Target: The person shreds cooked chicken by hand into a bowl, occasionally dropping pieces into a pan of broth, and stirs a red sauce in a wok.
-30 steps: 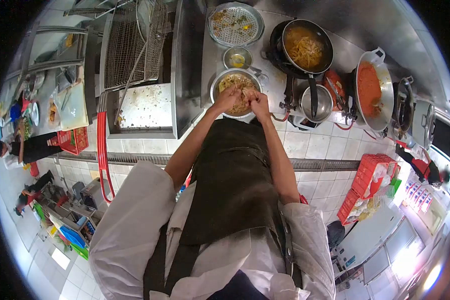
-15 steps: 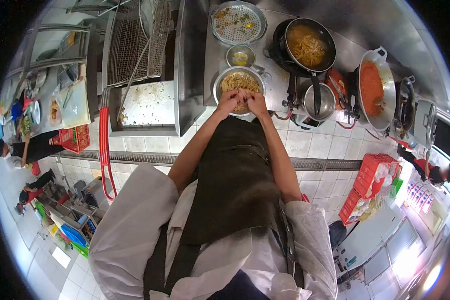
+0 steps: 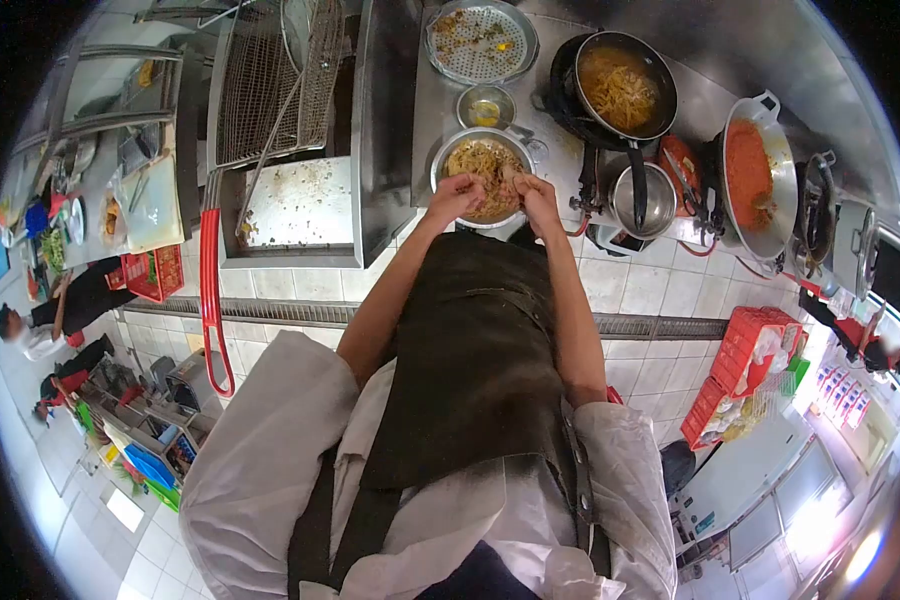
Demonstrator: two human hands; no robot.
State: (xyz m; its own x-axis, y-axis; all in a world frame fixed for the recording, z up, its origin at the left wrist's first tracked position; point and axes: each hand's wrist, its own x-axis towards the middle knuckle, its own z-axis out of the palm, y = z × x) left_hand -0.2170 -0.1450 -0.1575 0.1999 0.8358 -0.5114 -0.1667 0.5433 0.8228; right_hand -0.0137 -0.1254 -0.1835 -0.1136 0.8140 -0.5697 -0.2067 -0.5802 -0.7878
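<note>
A steel bowl full of yellow noodles stands on the steel counter in front of me. My left hand is over the bowl's near left rim, fingers curled on a pinch of noodles. My right hand is at the near right rim, also closed on some noodles. The two hands are a little apart. My dark apron fills the view below them.
Behind the bowl sit a small steel bowl and a perforated tray. To the right are a black pan of noodles, an empty steel pot and a wok of red sauce. A fryer basket is left. Other people work at far left.
My hands were together over the middle of the bowl; now they have drawn apart to its near left and right rims, each holding noodles.
</note>
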